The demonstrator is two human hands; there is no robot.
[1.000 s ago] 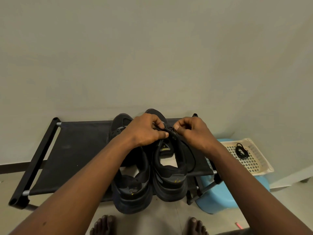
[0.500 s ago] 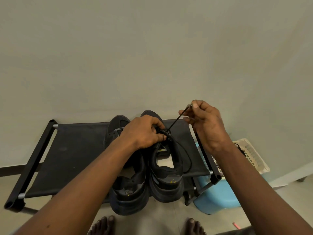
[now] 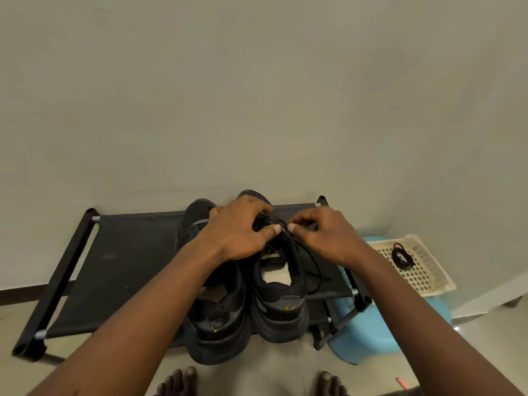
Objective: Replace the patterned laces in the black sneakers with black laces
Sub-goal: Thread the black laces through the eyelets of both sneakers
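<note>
black rack (image 3: 123, 264), sneakers (image 3: 275, 310), pale wall (image 3: 257, 95) (tiled floor (image 3: 285, 364))

A home corner: fabric shoe rack (image 3: 120, 261), bare wall (image 3: 257, 95).

We see the right hand (image 3: 323, 238), lifted half a second ago drawing the black lace (image 3: 316, 268) taut, now lowered to the right-hand sneaker (image 3: 281, 298), meeting the left hand (image 3: 237, 232).

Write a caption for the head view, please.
Left hand grips a sneaker on a rack; right hand pinches its lace.
</note>
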